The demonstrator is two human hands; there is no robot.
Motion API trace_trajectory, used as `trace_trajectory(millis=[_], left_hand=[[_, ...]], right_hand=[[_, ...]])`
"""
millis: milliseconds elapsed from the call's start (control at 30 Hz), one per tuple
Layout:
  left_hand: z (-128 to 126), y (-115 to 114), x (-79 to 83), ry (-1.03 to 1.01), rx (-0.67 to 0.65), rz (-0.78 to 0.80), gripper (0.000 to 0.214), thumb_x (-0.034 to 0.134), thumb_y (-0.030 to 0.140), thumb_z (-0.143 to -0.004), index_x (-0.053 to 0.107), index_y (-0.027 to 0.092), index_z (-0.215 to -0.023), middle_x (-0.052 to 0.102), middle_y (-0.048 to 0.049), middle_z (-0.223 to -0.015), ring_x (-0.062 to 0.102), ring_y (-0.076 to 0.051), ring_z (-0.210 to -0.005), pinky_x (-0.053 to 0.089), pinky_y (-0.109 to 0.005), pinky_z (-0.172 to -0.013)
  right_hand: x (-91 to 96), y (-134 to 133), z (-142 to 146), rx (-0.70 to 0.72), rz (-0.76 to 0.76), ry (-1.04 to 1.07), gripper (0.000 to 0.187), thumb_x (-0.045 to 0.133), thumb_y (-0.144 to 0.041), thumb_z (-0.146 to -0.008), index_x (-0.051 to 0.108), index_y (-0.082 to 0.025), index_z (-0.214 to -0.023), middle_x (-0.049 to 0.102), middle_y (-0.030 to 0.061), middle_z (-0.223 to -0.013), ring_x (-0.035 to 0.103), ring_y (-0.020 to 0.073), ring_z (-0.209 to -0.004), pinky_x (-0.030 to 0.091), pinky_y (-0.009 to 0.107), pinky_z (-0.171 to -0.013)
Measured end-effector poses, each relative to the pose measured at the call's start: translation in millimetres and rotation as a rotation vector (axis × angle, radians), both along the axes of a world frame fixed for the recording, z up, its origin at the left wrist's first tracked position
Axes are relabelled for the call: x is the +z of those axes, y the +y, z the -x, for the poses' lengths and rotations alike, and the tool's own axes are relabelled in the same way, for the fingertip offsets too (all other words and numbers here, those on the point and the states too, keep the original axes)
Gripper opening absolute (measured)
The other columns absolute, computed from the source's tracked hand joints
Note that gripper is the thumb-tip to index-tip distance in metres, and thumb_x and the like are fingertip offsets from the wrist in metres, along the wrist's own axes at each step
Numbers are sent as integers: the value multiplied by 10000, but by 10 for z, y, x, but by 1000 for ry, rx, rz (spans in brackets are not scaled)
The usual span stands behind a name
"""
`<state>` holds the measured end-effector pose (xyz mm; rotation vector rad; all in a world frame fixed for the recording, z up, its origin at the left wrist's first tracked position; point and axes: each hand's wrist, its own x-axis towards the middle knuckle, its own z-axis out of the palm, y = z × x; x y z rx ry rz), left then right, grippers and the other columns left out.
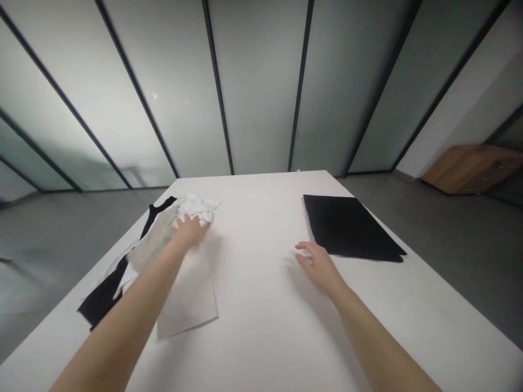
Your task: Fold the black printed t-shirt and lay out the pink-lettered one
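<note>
On the left of the white table lies a loose heap of white cloth (153, 239), crumpled at its far end. Black cloth (104, 296) shows from under its left side. My left hand (191, 231) reaches onto the far end of the white heap, fingers spread; some fingertips are blurred against the fabric. Under my left forearm, a flat white sheet-like piece (190, 305) extends toward me. My right hand (321, 267) hovers over the table with thumb and fingers apart, holding nothing. Just beyond it lies a flat black folded piece, seemingly cloth (351, 228).
The white table (261, 283) narrows away from me toward a frosted glass partition (261, 87) with dark frames. A wooden cabinet (466, 169) stands on the grey floor (449, 234) at the right.
</note>
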<state>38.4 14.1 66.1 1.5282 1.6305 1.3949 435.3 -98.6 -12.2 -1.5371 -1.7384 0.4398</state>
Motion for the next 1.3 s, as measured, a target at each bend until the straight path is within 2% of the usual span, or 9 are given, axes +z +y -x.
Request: trace_trajectory(millis=[167,300,533,700,833,967,1067,1167,1300], left_hand=[[-271,-463,-824,753,29,290,535,604,424,-972,630,129,-1418,371,-285,-1666,156,-555,-1580,71,-797,-1190],[-109,-525,-878,1016,-46,334,589,400,453,-1050,504,220,-1581,364,-196,-1701,242,-513,-1569,213,-751,-1186],[-26,-644,-761,1038,-55,293,527,377,309,-1035,573,196,-1511,449,-196,-1651,328,-446,-1543,272,-695,-1189],[-603,-1218,-627,628,-402,215,331,602,325,-947,760,224,-1220,686,-177,-1385,559,-384,-1353,349,-536,-1191],[-1278,-1734,-518,-82,-668,424,412,697,560,-921,759,260,-1197,757,-125,-1145,698,-273,-999,536,-382,-888],[-1707,-1832,-565,-818,-604,892,600,662,773,-854,687,197,-1020,680,-55,-878,603,-135,-621,355,-209,-462],[-1749,-1689,-620,-1019,-410,1072,546,674,717,-887,582,182,-830,492,45,-626,410,-58,-447,205,-161,-400],[-1634,-1533,-527,-931,-291,914,466,748,594,-890,543,185,-800,454,71,-560,361,-43,-409,184,-152,-391],[-1426,-1399,-130,-824,-215,527,531,858,628,-762,584,186,-873,561,47,-610,486,-76,-446,263,-162,-391]], right_hand=[[-173,130,-659,-485,45,-324,537,604,-316,-869,641,-223,-1397,542,189,-1527,443,426,-1435,357,630,-1144],[-259,145,-1063,-644,222,-348,441,618,-370,-871,713,-224,-1275,590,208,-1445,458,482,-1377,394,658,-1065],[21,96,-956,-715,72,-290,339,495,-362,-959,722,-194,-1146,703,208,-1164,535,439,-1242,381,616,-1052],[262,5,-494,-478,-78,-103,311,464,-347,-941,653,-183,-1126,712,133,-926,644,313,-873,473,422,-818],[337,-186,61,29,85,88,128,538,-326,-903,614,-240,-960,637,2,-737,580,213,-669,433,321,-642],[426,-426,416,494,294,232,143,600,-183,-806,614,-246,-933,689,-14,-850,621,190,-770,481,298,-694],[490,-510,456,686,404,284,287,594,-93,-743,627,-245,-984,701,-16,-925,636,181,-821,493,286,-719],[491,-471,365,666,420,146,399,591,-34,-706,637,-252,-1037,676,-29,-881,604,164,-762,443,264,-668],[414,-312,136,259,238,-127,380,572,1,-727,659,-245,-1003,649,0,-864,603,184,-789,418,292,-706]])
